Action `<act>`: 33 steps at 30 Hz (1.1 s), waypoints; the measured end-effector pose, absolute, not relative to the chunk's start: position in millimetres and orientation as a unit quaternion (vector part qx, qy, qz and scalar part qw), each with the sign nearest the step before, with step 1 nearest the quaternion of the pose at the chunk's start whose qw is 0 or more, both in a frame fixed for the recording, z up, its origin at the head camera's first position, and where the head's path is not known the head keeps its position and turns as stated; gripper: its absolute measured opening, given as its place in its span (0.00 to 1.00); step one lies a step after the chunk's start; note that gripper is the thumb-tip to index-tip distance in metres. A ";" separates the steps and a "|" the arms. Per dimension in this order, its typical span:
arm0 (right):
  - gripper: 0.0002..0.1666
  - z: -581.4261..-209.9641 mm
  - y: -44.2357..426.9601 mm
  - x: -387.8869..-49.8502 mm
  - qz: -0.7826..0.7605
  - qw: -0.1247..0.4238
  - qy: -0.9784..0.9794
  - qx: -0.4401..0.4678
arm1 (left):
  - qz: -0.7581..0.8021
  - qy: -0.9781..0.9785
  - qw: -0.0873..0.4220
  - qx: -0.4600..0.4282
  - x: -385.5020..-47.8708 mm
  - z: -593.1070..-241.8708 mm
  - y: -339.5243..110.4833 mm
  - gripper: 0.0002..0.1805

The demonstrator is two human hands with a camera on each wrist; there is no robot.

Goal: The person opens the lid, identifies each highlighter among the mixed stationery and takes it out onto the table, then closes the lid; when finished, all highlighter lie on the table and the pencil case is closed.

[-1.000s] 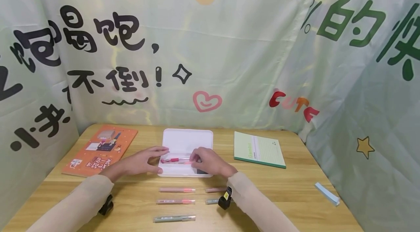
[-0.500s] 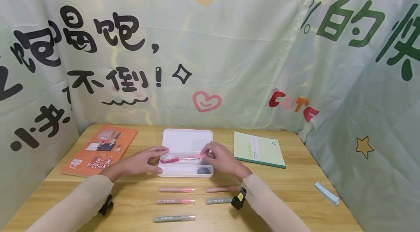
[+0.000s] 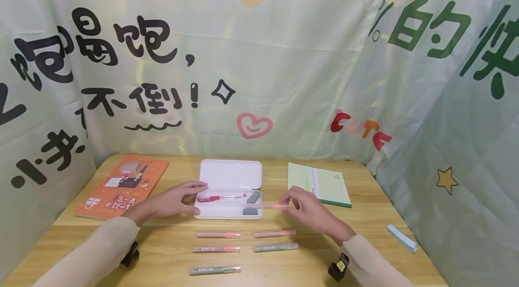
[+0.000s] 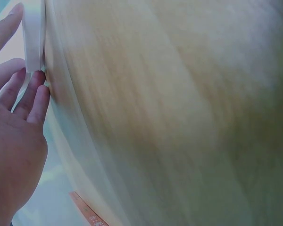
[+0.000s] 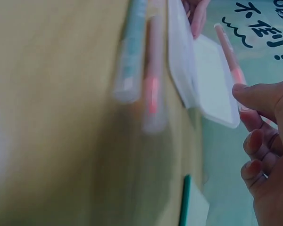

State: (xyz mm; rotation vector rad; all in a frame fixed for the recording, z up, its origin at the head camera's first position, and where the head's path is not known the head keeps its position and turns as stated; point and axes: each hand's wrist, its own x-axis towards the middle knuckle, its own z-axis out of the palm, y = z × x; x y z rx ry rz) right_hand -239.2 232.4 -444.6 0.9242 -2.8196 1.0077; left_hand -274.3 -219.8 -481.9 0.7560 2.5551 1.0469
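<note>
An open white pencil case (image 3: pixel 231 173) lies on the table with its lid folded back. My left hand (image 3: pixel 176 199) holds its left end, thumb by the front corner and fingers by the hinge; the left wrist view shows fingertips against the white edge (image 4: pixel 34 37). My right hand (image 3: pixel 314 212) pinches a pink highlighter pen (image 5: pixel 228 52) by its capped end, between thumb and index finger. In the head view the pen's far end reaches over the case's right side. Inside the case are a red gel pen (image 3: pixel 220 197) and two dark grey pieces (image 3: pixel 254 197).
In front of the case lie pink pens (image 3: pixel 218 235) and green pens (image 3: pixel 215 270) in two columns. An orange booklet (image 3: pixel 121 188) lies at left, a green notebook (image 3: pixel 330 185) at right behind the right hand. A light blue strip (image 3: pixel 402 238) is near the right edge.
My right hand has lifted the pink highlighter pen from inside the case and moved it right and toward me. The red gel pen stays inside. My left hand has kept its place.
</note>
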 end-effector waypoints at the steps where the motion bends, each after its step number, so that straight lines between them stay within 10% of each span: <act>1: 0.03 -446.6 237.6 -235.3 0.326 0.003 -0.897 0.297 | 0.362 0.884 0.139 0.261 -274.2 -481.9 -219.9 0.46; 33: 0.06 -492.4 279.3 -164.1 0.413 -0.132 -0.826 0.359 | 0.352 0.889 0.141 0.258 -272.4 -479.7 -218.2 0.46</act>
